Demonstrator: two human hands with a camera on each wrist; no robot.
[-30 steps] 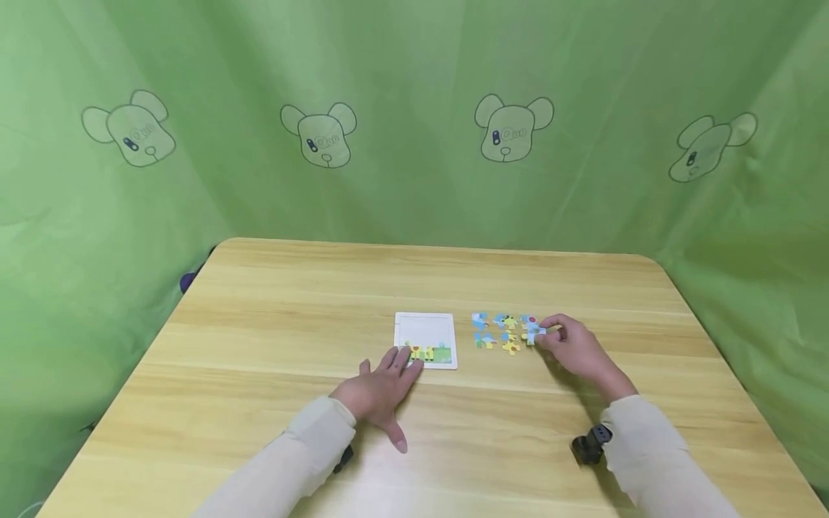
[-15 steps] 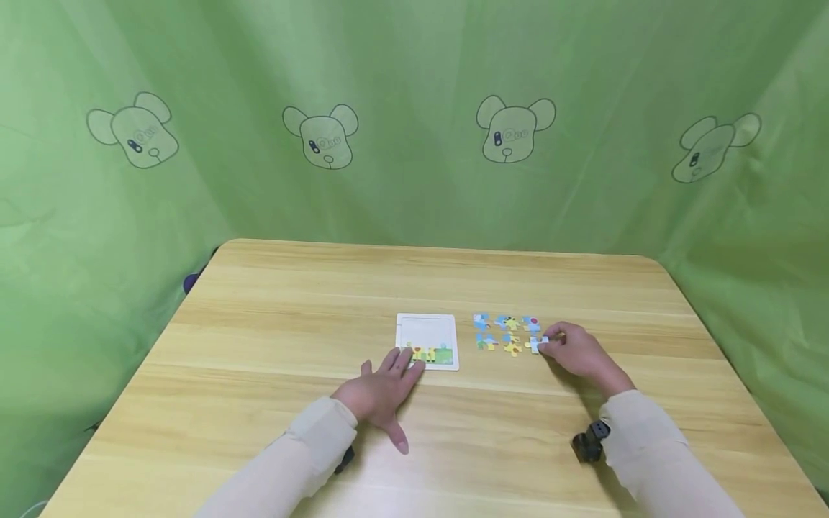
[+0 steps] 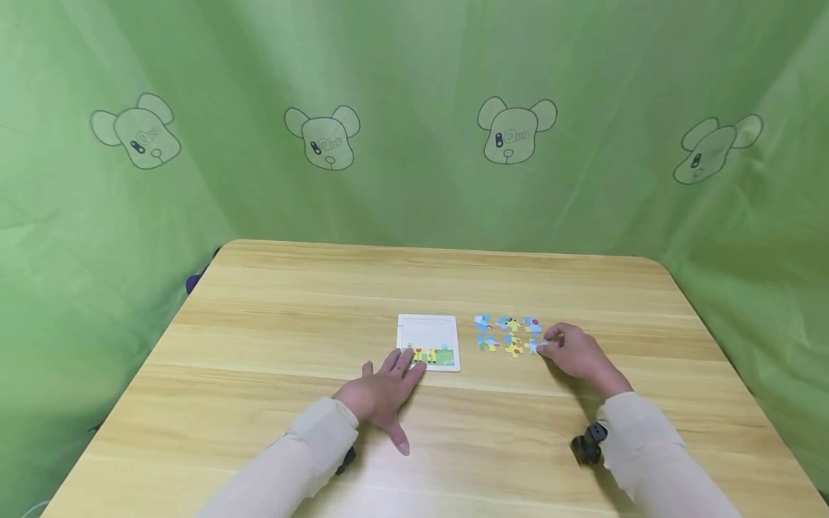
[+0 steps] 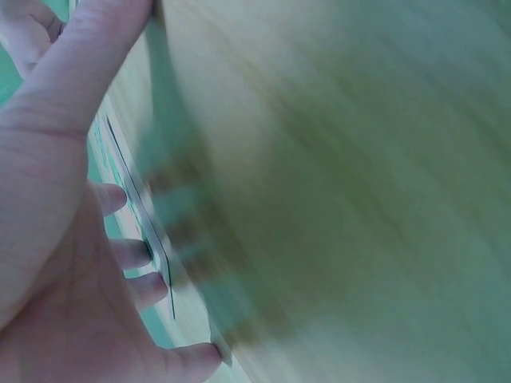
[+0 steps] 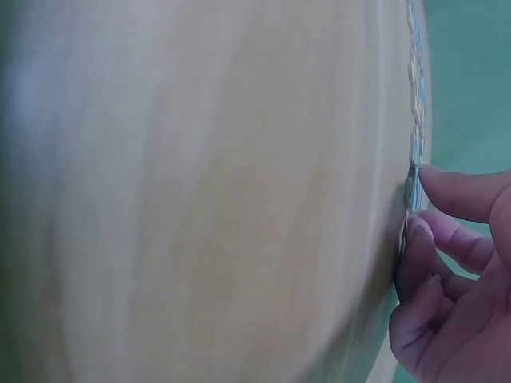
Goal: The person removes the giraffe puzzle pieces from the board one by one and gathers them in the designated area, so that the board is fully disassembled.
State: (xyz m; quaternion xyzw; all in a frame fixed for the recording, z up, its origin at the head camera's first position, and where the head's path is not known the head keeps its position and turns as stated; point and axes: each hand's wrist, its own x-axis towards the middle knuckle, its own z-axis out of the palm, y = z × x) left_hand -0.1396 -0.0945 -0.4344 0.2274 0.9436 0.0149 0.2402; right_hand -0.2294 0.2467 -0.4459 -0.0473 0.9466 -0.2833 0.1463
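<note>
A white square puzzle tray [image 3: 427,332] lies on the table, its bottom row filled with green and yellow pieces. My left hand [image 3: 382,396] rests its spread, straight fingertips on the tray's lower left edge; the left wrist view shows the fingers reaching its side. Right of the tray lie several loose puzzle pieces [image 3: 513,348] in two rows, blue, yellow and white. My right hand [image 3: 576,354] pinches the blue-and-white puzzle piece [image 3: 533,345] at the lower right of this group, between thumb and index finger. In the right wrist view the piece [image 5: 413,193] shows edge-on.
The wooden table [image 3: 291,288] has rounded far corners. Behind it and at both sides hangs a green curtain [image 3: 414,194] with bear-head outlines. A black wrist camera [image 3: 588,444] sits under the right sleeve. A dark purple thing [image 3: 192,283] shows past the left edge.
My right hand has brought its puzzle piece down and toward me, from over the upper row to the right end of the lower row. My left hand has stayed on the tray.
</note>
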